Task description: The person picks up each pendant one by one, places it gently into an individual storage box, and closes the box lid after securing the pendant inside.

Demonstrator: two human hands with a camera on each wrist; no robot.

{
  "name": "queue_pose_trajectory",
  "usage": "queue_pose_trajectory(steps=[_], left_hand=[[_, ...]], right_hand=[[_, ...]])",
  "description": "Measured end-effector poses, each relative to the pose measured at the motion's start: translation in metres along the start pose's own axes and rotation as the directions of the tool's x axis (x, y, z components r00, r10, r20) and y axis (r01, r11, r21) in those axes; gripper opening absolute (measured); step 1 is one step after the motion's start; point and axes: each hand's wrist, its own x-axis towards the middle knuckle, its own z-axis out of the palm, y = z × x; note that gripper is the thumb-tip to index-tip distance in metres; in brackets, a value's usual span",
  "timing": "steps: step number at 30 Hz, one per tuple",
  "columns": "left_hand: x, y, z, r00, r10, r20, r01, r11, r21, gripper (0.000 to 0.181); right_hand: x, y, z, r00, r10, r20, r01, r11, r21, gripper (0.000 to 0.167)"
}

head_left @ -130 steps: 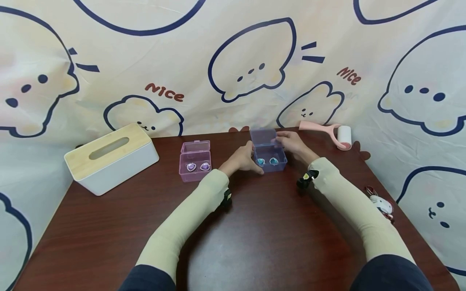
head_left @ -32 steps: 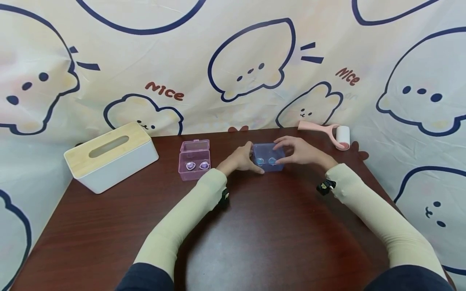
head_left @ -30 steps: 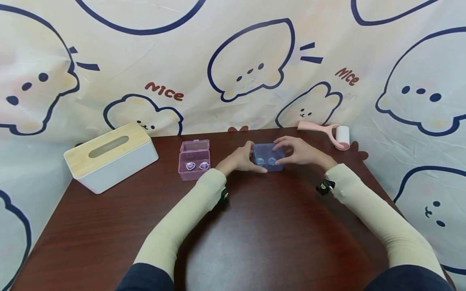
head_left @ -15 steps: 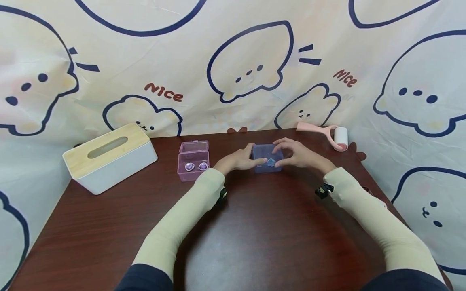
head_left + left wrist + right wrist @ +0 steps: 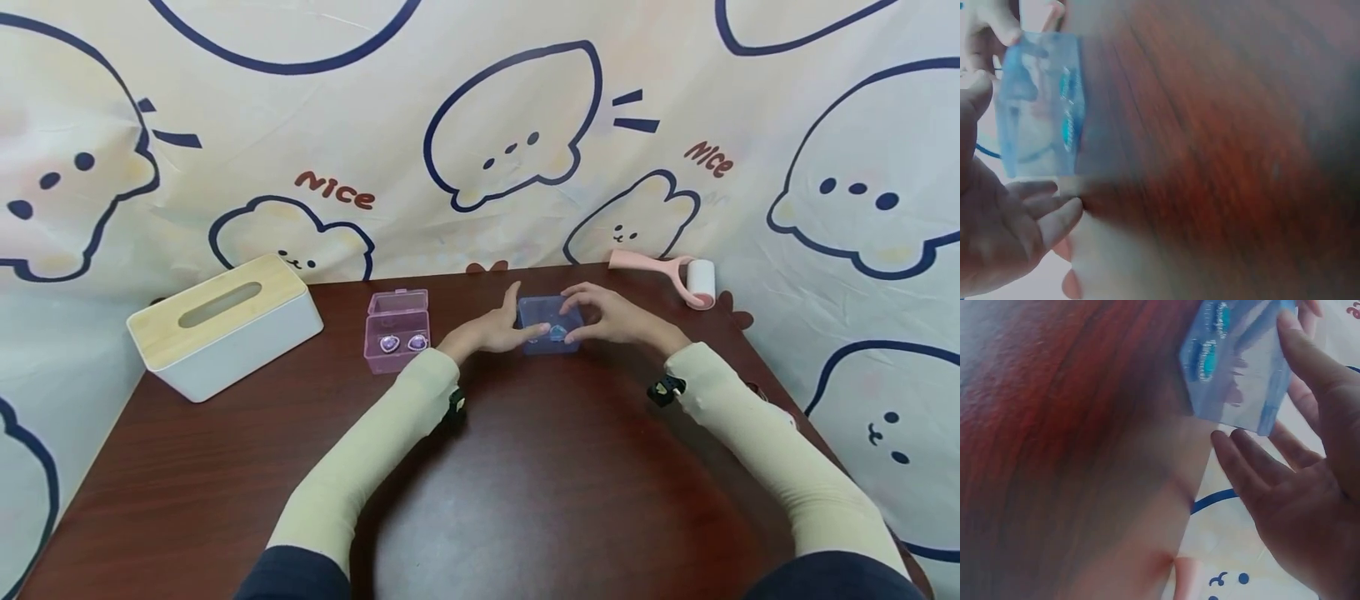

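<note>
A translucent blue box sits at the back of the table with its lid down. Blue gem pieces show through its walls. My left hand is at its left side, thumb reaching over the lid and fingers extended, apart from the side wall. From the right, my right hand reaches the lid with its thumb; its loosely bent fingers lie beside the box in the right wrist view. To the left stands a pink box, lid up, with two purple gem pieces in it.
A white tissue box with a wooden top stands at the back left. A pink-handled lint roller lies at the back right. A small white item is partly hidden behind the right sleeve. Printed cloth hangs behind the table.
The blue box's lid has come down from upright. My left thumb has moved onto the lid, and its fingers have lifted away from the side. My right hand has shifted slightly.
</note>
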Motion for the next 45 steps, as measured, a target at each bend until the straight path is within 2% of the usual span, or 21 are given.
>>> queue_pose_trajectory(steps=[4, 7, 10, 13, 15, 19, 22, 24, 26, 28, 29, 31, 33, 35, 37, 39, 42, 45], left_hand=[[-0.016, 0.002, -0.008, 0.997, 0.070, -0.012, -0.070, 0.997, 0.024, 0.110], [-0.036, 0.007, -0.023, 0.992, 0.124, -0.033, -0.121, 0.990, 0.078, 0.104], [-0.062, 0.008, -0.043, 0.985, 0.150, -0.080, -0.137, 0.979, 0.149, 0.095], [-0.090, -0.003, -0.061, 0.978, 0.152, -0.145, -0.122, 0.973, 0.197, 0.087], [-0.110, -0.014, -0.071, 0.970, 0.158, -0.183, -0.125, 0.975, 0.182, 0.084], [-0.148, -0.039, -0.087, 0.950, 0.157, -0.268, -0.128, 0.984, 0.124, 0.083], [-0.172, -0.057, -0.094, 0.942, 0.101, -0.319, -0.090, 0.995, 0.050, 0.094], [-0.184, -0.071, -0.095, 0.947, 0.030, -0.320, -0.037, 0.999, -0.015, 0.108], [-0.193, -0.084, -0.095, 0.957, -0.063, -0.281, 0.037, 0.994, -0.099, 0.120], [-0.198, -0.097, -0.094, 0.964, -0.148, -0.221, 0.109, 0.978, -0.178, 0.127], [-0.198, -0.102, -0.093, 0.965, -0.181, -0.189, 0.141, 0.968, -0.210, 0.128], [-0.196, -0.113, -0.090, 0.964, -0.227, -0.138, 0.183, 0.944, -0.274, 0.127], [-0.191, -0.123, -0.086, 0.966, -0.236, -0.109, 0.189, 0.925, -0.330, 0.123], [-0.184, -0.131, -0.082, 0.971, -0.216, -0.099, 0.166, 0.913, -0.372, 0.119], [-0.177, -0.137, -0.078, 0.977, -0.184, -0.104, 0.127, 0.905, -0.407, 0.113], [-0.169, -0.141, -0.076, 0.981, -0.144, -0.129, 0.076, 0.900, -0.428, 0.106], [-0.165, -0.146, -0.074, 0.983, -0.089, -0.160, 0.009, 0.896, -0.443, 0.093], [-0.164, -0.151, -0.072, 0.987, -0.044, -0.153, -0.030, 0.891, -0.452, 0.084]], right_hand=[[0.001, -0.011, -0.004, 1.000, -0.015, 0.009, 0.015, 0.998, -0.065, 0.044], [0.002, -0.028, -0.007, 0.998, -0.061, -0.023, 0.059, 0.994, -0.095, 0.042], [0.010, -0.053, -0.006, 0.991, -0.127, -0.047, 0.122, 0.987, -0.103, 0.040], [0.026, -0.081, 0.000, 0.981, -0.194, -0.032, 0.190, 0.977, -0.096, 0.036], [0.037, -0.098, 0.007, 0.974, -0.224, -0.003, 0.224, 0.972, -0.076, 0.033], [0.061, -0.124, 0.029, 0.967, -0.238, 0.091, 0.242, 0.970, -0.032, 0.033], [0.082, -0.140, 0.046, 0.971, -0.200, 0.135, 0.204, 0.979, -0.017, 0.036], [0.098, -0.149, 0.057, 0.982, -0.143, 0.127, 0.145, 0.989, -0.008, 0.040], [0.114, -0.153, 0.068, 0.993, -0.057, 0.108, 0.053, 0.998, 0.036, 0.047], [0.129, -0.152, 0.078, 0.994, 0.050, 0.099, -0.064, 0.988, 0.140, 0.053], [0.136, -0.150, 0.083, 0.990, 0.099, 0.101, -0.119, 0.970, 0.211, 0.055], [0.149, -0.145, 0.091, 0.978, 0.173, 0.120, -0.205, 0.911, 0.359, 0.057], [0.157, -0.141, 0.098, 0.965, 0.220, 0.145, -0.263, 0.837, 0.480, 0.056], [0.163, -0.137, 0.105, 0.956, 0.249, 0.155, -0.293, 0.777, 0.558, 0.052], [0.167, -0.134, 0.111, 0.952, 0.267, 0.147, -0.300, 0.741, 0.601, 0.047], [0.169, -0.131, 0.116, 0.953, 0.277, 0.126, -0.292, 0.722, 0.628, 0.043], [0.171, -0.130, 0.123, 0.959, 0.261, 0.105, -0.264, 0.706, 0.657, 0.042], [0.172, -0.129, 0.127, 0.961, 0.255, 0.103, -0.254, 0.681, 0.686, 0.041]])
